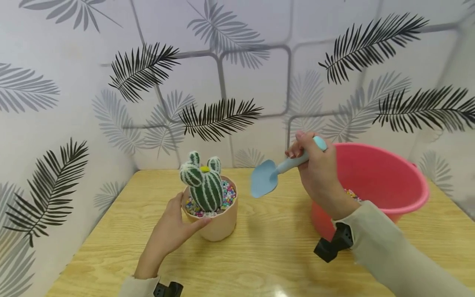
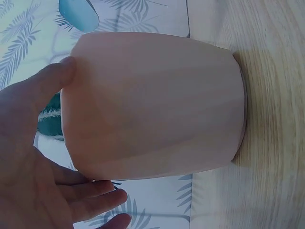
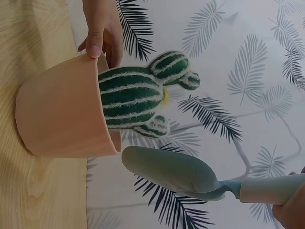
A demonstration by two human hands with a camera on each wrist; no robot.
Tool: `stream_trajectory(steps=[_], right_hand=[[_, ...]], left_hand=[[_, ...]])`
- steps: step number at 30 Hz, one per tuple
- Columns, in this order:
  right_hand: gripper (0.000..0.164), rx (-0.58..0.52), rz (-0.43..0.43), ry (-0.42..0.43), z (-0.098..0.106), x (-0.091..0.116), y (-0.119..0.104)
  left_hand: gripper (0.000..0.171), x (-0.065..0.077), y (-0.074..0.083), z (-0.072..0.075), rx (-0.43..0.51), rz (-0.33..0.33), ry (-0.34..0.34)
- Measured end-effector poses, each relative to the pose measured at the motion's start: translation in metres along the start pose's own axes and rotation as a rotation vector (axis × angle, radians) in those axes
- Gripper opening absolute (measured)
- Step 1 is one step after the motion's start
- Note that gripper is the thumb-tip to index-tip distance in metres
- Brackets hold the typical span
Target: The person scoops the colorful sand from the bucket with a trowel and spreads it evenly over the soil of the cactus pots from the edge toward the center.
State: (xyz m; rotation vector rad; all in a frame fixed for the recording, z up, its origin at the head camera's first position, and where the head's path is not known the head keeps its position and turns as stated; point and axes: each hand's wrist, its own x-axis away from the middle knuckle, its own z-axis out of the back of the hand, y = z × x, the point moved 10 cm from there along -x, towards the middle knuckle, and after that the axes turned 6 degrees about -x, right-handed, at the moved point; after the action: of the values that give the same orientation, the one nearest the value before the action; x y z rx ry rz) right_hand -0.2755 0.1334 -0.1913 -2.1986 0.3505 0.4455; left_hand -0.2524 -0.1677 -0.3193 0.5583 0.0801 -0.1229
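Observation:
A pale peach flower pot (image 1: pixel 219 227) stands upright on the wooden table, holding a green-and-white striped toy cactus (image 1: pixel 208 192) with a yellow spot on top. Multicoloured pebbles (image 1: pixel 229 193) surround the cactus base. My left hand (image 1: pixel 174 225) grips the pot at its rim, thumb on the near side and fingers round the left side. My right hand (image 1: pixel 317 169) grips the handle of a light blue trowel (image 1: pixel 264 178) in the air, right of the pot. The trowel's blade points left, its tip near the pot rim in the right wrist view (image 3: pixel 171 169).
A large pink-red tub (image 1: pixel 375 177) stands on the right of the table, partly behind my right forearm, with some coloured pebbles (image 1: pixel 352 194) showing inside. Behind the wooden table (image 1: pixel 259 255) rises a wall (image 1: pixel 256 86) with a leaf pattern.

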Motion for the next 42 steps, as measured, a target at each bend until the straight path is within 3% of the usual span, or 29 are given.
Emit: stream_trajectory(steps=[8,18,24,31,37,42], right_hand=[[0.038,-0.016,0.024,0.01,0.011,0.002,-0.014],[0.037,0.005,0.064,0.027,0.023,0.005,-0.036],[0.036,-0.016,0.076,-0.004,0.027,0.006,-0.048],[0.034,-0.093,0.097,-0.047,0.033,0.008,-0.06],[0.034,-0.108,0.109,-0.023,0.044,0.008,-0.069],[0.035,-0.106,0.121,0.002,0.055,0.008,-0.077]], left_hand=[[0.098,0.01,0.001,0.005,-0.036,0.06,0.016],[0.072,0.023,0.016,0.016,-0.114,0.073,0.102],[0.065,0.027,0.024,0.019,-0.172,0.05,0.157],[0.051,0.036,0.045,0.02,-0.305,-0.037,0.238],[0.043,0.04,0.064,0.014,-0.31,-0.093,0.206],[0.039,0.041,0.084,0.001,-0.245,-0.19,0.087]])
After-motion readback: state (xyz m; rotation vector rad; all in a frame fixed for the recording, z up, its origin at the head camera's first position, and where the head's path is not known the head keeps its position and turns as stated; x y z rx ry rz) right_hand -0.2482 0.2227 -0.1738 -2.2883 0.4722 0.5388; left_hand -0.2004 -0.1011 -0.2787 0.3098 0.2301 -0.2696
